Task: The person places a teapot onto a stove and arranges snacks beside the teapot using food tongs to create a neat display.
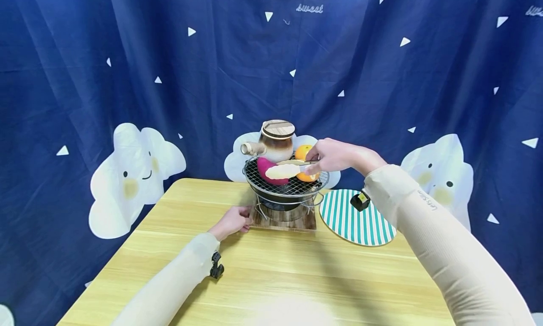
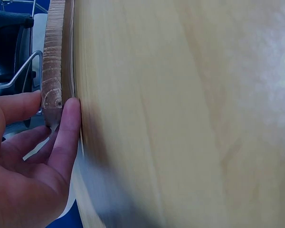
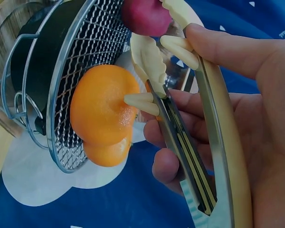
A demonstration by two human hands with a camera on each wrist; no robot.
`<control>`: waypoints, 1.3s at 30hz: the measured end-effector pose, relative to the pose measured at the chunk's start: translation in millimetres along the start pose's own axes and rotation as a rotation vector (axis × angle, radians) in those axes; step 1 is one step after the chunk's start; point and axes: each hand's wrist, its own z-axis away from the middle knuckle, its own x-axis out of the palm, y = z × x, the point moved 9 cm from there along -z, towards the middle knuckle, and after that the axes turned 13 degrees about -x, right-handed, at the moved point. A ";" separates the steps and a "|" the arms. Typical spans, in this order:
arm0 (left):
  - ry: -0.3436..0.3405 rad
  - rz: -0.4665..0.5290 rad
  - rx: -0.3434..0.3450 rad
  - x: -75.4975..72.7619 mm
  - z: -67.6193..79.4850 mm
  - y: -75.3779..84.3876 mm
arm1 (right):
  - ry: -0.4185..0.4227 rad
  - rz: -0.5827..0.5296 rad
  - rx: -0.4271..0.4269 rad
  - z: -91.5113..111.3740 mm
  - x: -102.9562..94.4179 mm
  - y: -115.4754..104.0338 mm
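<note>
My right hand (image 1: 337, 155) holds a pair of tongs (image 3: 217, 109) with cream scalloped tips, thumb on one arm and fingers round the other. The tips stand apart with nothing between them, over the grill rack (image 1: 292, 188). Below lie a magenta sweet potato (image 1: 264, 166) and two oranges, one nearer (image 1: 308, 177) and one farther back (image 1: 303, 151). My left hand (image 1: 233, 221) pinches the left edge of the wooden board (image 1: 288, 224) under the grill. In the left wrist view, the thumb lies on top of the board (image 2: 52, 61) and fingers reach beneath its edge.
A brown-and-white pot (image 1: 277, 147) with a wooden lid and side handle stands at the back of the rack. Right of the grill, a round green-and-white striped mat (image 1: 356, 217) lies on the wooden table (image 1: 254, 264). A blue curtain (image 1: 212, 81) hangs behind.
</note>
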 end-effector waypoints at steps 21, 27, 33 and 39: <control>0.005 0.001 -0.007 -2.4 1.4 -2.5 | -0.025 -0.078 -0.034 -17.2 9.9 -7.2; -0.010 0.002 0.000 1.0 -1.3 -2.2 | -0.030 -0.072 0.007 -14.6 8.9 -4.1; -0.006 0.013 -0.004 0.5 -3.0 -4.0 | -0.027 -0.059 0.027 -14.0 8.0 -1.6; -0.004 0.016 0.003 -1.1 -4.0 -4.0 | -0.006 -0.051 0.007 -14.0 4.3 -3.6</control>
